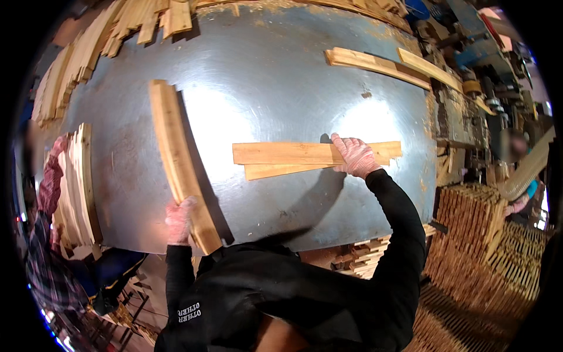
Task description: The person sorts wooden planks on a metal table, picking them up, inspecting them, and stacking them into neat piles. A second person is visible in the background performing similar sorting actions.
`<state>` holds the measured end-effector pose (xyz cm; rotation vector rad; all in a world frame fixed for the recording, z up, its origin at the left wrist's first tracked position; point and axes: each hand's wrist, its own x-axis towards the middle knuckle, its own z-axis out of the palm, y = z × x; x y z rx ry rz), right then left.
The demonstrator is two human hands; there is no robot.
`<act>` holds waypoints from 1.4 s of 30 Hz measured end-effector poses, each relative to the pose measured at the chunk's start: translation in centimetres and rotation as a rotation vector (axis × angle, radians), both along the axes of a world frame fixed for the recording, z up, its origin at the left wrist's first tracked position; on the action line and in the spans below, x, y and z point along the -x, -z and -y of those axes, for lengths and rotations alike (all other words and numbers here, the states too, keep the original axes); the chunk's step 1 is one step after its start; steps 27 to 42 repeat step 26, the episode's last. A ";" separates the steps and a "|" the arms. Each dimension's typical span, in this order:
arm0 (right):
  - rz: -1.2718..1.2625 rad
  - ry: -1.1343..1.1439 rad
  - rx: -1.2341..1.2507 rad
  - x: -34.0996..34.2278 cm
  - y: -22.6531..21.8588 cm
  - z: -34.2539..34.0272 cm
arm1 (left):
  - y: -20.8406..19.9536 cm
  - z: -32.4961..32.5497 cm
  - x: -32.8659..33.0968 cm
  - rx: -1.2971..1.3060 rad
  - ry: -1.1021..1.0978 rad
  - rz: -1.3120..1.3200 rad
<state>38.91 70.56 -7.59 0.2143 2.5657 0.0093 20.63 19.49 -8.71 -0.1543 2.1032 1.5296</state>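
Note:
I stand at a large round metal table point(270, 82). My left hand point(179, 220), in a thin pink glove, grips the near end of a stack of long wooden slats point(175, 152) that runs away from me across the table's left half. My right hand point(353, 156), also gloved, presses down on two overlapping wooden slats point(281, 158) lying crosswise near the table's middle. Both sleeves are black.
Two more slats point(375, 63) lie at the far right of the table. Piles of slats point(117, 29) line the far left rim. Another person in a plaid sleeve point(44, 193) holds a slat bundle point(79, 188) at the left edge. Stacked slats point(475, 229) stand lower right, machinery point(475, 88) beyond.

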 end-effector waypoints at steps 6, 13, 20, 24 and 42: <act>0.068 0.371 0.593 11.8 -2.8 8.9 | -0.5 -4.9 0.0 0.503 0.239 -0.077; 0.097 0.326 0.795 24.0 -1.2 23.4 | -1.2 -9.2 2.6 0.485 0.345 -0.179; -0.636 -0.027 -0.021 22.8 0.6 -1.8 | 4.3 -6.9 2.4 0.754 0.157 -0.411; -0.320 0.129 -0.365 20.0 -1.4 -20.2 | 0.0 -4.7 5.8 0.641 0.102 -0.393; -0.052 0.167 -0.352 22.0 -0.9 -23.3 | 3.3 0.0 7.2 0.654 -0.028 -0.203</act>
